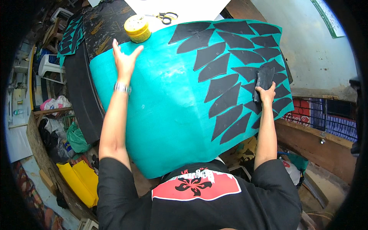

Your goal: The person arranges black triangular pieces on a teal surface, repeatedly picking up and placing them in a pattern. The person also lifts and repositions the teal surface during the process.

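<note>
A wide green sheet (161, 111) covers the work table in front of me, its near edge reaching my shirt. Black curved leaf-shaped pieces (222, 90) lie in rows across its right part. My right hand (267, 92) grips a stack of black pieces (265, 76) by its near end, over the laid pieces at the right. Raised above the sheet's far left corner, my left hand (125, 60) is empty, with thumb and fingers apart. Just beyond it stands a round yellow tin (137, 28). Scissors with yellow and black handles (167, 17) lie to the tin's right.
Another green sheet with black pieces (71, 36) lies at the far left of the dark table (103, 25). White sheet material (180, 8) is at the back. A pale wall (310, 50) bounds the right. Yellow material (78, 182) and bags (76, 138) sit lower left.
</note>
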{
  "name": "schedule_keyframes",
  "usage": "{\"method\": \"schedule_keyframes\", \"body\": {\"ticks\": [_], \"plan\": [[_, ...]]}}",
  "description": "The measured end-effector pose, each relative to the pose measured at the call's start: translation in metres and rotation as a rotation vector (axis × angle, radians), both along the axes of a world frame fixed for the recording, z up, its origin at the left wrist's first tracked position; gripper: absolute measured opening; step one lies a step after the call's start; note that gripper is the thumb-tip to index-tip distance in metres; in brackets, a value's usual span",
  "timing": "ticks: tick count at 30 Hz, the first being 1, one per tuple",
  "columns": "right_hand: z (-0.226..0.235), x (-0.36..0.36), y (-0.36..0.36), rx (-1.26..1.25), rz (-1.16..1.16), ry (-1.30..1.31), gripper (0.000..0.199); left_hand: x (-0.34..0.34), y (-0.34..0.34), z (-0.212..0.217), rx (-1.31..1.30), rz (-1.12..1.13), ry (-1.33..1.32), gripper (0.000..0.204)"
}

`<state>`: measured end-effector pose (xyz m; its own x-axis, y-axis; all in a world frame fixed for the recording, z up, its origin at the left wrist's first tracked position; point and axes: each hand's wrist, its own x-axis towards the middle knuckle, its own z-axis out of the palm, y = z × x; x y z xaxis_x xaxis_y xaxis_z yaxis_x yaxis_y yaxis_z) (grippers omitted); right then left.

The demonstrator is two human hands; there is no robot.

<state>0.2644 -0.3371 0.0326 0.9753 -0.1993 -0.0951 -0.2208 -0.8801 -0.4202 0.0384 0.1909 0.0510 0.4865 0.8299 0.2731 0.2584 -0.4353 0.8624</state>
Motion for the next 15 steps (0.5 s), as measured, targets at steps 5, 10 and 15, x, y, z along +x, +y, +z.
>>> {"method": "schedule_keyframes", "body": {"ticks": [5, 10, 15], "plan": [[0.004, -0.011, 0.001, -0.016, 0.031, -0.039, 0.112, 0.069, 0.047, -0.035, -0.022, 0.016, -0.087, 0.127], [0.006, -0.018, 0.000, 0.024, 0.048, -0.062, 0.108, 0.089, 0.078, -0.059, 0.085, 0.070, -0.091, 0.104], [0.005, -0.017, 0.003, 0.020, 0.147, -0.133, 0.108, 0.091, 0.122, -0.067, 0.191, 0.169, -0.069, 0.104]]}}
